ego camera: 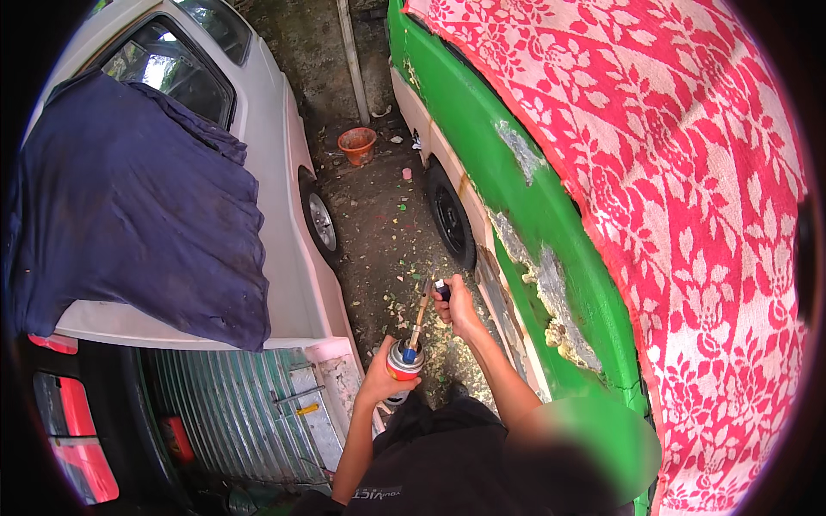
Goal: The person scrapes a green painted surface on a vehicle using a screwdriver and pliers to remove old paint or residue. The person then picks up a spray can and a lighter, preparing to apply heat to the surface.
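My left hand [382, 374] is wrapped round a red and white gas canister [401, 372] with a torch head [420, 321] fitted on top; its tube points up and away from me. Close to the torch's tip, my right hand [457, 306] grips a dark lighter [443, 290] with a pale metal top. No flame shows at the nozzle. Right of my hands stands a green vehicle body [516, 187], its paint peeled to grey and yellowish patches [560, 303] along the side.
A red and white floral cloth [684, 193] covers the green vehicle's top. At left stands a white pickup truck [284, 245] under a dark blue cloth [142, 213], with tools on its ribbed bed [245, 413]. Paint flakes litter the ground near an orange pot [357, 146].
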### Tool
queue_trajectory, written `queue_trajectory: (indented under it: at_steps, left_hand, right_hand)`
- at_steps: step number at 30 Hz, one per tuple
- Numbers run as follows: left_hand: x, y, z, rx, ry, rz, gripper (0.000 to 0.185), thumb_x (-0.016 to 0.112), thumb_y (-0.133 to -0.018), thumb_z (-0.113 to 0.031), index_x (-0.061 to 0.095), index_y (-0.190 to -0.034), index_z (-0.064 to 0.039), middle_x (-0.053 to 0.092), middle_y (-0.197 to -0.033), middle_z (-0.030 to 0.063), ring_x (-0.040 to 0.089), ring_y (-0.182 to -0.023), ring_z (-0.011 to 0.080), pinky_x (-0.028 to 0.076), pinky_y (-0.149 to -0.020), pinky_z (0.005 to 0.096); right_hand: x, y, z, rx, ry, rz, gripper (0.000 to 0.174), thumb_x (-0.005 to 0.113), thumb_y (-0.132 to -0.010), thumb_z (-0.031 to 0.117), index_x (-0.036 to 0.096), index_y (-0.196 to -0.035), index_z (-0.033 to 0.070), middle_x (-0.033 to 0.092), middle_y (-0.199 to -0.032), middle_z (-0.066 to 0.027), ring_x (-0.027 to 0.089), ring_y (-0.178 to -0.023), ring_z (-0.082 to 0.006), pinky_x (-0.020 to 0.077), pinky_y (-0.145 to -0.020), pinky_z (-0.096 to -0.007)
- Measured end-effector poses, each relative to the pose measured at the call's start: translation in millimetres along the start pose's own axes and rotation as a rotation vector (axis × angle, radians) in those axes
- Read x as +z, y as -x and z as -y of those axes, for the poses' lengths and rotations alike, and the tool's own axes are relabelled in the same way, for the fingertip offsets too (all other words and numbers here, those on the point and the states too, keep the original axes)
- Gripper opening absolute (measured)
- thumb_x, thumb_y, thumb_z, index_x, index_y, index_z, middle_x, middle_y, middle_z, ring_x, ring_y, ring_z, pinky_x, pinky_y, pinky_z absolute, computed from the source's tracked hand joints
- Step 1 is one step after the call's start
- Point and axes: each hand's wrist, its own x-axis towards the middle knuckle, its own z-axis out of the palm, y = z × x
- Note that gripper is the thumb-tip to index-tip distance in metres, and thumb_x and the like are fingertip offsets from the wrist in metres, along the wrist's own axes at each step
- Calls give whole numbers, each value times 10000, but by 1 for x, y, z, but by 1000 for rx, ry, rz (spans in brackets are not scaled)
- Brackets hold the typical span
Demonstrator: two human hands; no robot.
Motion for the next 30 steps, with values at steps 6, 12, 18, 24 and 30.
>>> queue_trajectory:
  at_steps: [6, 12, 18, 24, 30]
  left_hand:
    - [-1, 1, 5, -3, 55, -23, 654, 872, -595, -37, 446, -1092, -49, 593, -945, 28, 576, -912, 103, 472, -835, 266]
    - [-2, -2, 3, -21, 14, -1, 684, 880, -584, -50, 445, -1112, -38, 591, -955, 33, 571, -922, 104, 473, -838, 271]
    - [0, 0, 3, -47, 33, 11, 699, 884, -576, -67, 445, -1118, -30, 589, -953, 41, 568, -921, 111, 471, -840, 272]
    - [-4, 3, 14, -73, -12, 48, 798, 898, -591, -71, 392, -1206, -24, 611, -998, 41, 593, -950, 107, 491, -855, 277]
    - [-6, 4, 14, -66, 1, 43, 783, 879, -611, -40, 382, -1215, -20, 612, -993, 39, 601, -914, 103, 505, -818, 274]
  right_hand:
    - [-13, 9, -11, 132, -117, 56, 409, 324, -915, 493, 381, -685, 160, 292, -541, 83, 164, -414, -54, 115, -396, -253]
    - [-21, 8, -17, 70, -6, 16, 438, 343, -909, 525, 360, -659, 165, 277, -531, 84, 139, -414, -55, 101, -397, -261]
    - [-3, 3, -1, 52, -58, -47, 426, 327, -912, 475, 366, -628, 160, 278, -505, 63, 159, -398, -82, 112, -392, -285]
    - [-2, 3, -2, 56, -67, -9, 395, 317, -902, 453, 386, -651, 156, 299, -516, 66, 163, -401, -83, 114, -396, -287]
    - [-11, 6, -12, 86, -76, 25, 407, 298, -916, 459, 403, -666, 155, 309, -534, 72, 162, -409, -76, 112, -402, -285]
